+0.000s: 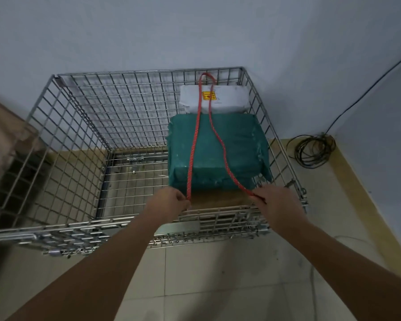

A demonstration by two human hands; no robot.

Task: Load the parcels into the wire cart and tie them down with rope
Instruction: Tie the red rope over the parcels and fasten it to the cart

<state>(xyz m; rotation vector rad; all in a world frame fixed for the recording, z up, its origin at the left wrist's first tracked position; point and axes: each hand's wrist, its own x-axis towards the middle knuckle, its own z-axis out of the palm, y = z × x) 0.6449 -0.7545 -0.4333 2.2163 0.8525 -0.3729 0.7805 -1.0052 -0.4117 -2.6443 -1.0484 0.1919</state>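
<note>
Both bare forearms are reaching in from the near edge, hands over the front rail of the silver wire-mesh cart (63, 126). Left hand (169, 201) is pinching the left strand of the red braided rope (196, 135) between thumb and fingertips, other fingers curled in. Rope is running away from the fingers, long axis near-to-far, up over the teal wrapped rectangular parcel (218, 149), then over the white wrapped parcel with yellow label (214, 99) behind it, and looping through the cart's far wall mesh. Both parcels are sitting in the cart's right half, against the right wall; a brown surface is showing just in front of the teal one, can't tell what it is. Right strand is coming back slacker, curving down to the right hand (277, 201), which is gripping its end with fingers curled round it. Strands are spreading apart toward the hands, so both ends are lying nearest the person, pointing at the front rail. Next move likely needs the two ends brought together and tied. Black coiled cable (313, 150) is lying on the floor right of the cart.
</note>
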